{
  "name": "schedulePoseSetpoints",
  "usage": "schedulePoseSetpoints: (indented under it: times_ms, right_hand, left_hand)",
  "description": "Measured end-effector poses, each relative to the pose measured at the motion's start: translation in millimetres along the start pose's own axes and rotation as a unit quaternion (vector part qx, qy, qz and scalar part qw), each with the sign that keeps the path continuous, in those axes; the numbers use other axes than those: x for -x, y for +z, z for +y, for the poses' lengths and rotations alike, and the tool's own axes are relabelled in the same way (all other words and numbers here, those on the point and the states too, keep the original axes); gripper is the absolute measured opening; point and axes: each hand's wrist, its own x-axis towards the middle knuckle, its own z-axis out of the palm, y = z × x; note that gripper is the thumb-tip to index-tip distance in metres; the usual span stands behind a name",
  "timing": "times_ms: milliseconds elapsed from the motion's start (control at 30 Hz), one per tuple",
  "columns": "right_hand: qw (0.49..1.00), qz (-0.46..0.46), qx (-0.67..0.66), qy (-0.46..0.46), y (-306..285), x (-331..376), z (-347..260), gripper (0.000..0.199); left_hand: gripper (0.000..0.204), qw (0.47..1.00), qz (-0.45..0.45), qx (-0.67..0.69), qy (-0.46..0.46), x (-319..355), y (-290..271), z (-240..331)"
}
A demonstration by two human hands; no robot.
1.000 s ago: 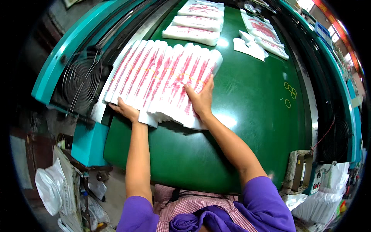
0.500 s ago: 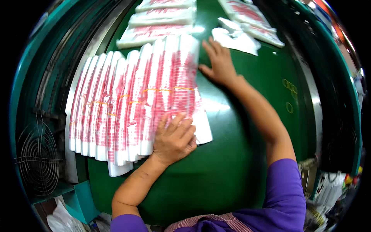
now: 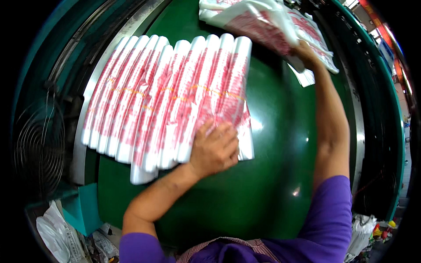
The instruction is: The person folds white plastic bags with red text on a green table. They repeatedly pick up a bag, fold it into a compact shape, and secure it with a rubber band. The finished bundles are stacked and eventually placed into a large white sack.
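Note:
Rolled bundles of white plastic bags with red print (image 3: pixel 169 103) lie side by side at the left, banded with thin yellow rubber bands. My left hand (image 3: pixel 215 147) is at the near end of the rightmost bundles, fingers bent and pressed onto the plastic; its fingertips are partly blurred. A flatter white flap (image 3: pixel 246 147) sticks out beside it. Far right, my right hand (image 3: pixel 305 53) grips the edge of a flat stack of printed plastic bags (image 3: pixel 258 24), lifted and tilted over the table. Its fingers are partly hidden by the stack.
More flat bag stacks (image 3: pixel 313 33) lie at the far right of the green table (image 3: pixel 272 184). Metal rails (image 3: pixel 83 149) border it. A wire fan guard (image 3: pixel 39 144) and teal box (image 3: pixel 83 209) stand at the left, with crumpled plastic (image 3: pixel 59 232) below.
My right hand has moved from beside the rolls to the far right and taken hold of a flat bag stack, now raised. My left hand stays on the rolls. The whole view has shifted slightly.

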Motion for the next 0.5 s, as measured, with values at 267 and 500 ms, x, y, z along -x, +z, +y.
schedulePoseSetpoints:
  times_ms: [267, 500]
  right_hand:
    - [0.939, -0.018, -0.308, -0.154, -177.9, 202.0, -63.6, 0.032]
    - [0.796, 0.347, -0.124, -0.480, -175.4, 356.9, -156.4, 0.032]
  left_hand:
    - [0.060, 0.996, 0.007, -0.078, -0.035, 3.3, 2.7, 38.6]
    - [0.089, 0.855, 0.143, 0.482, -0.130, -4.1, -69.8, 178.3]
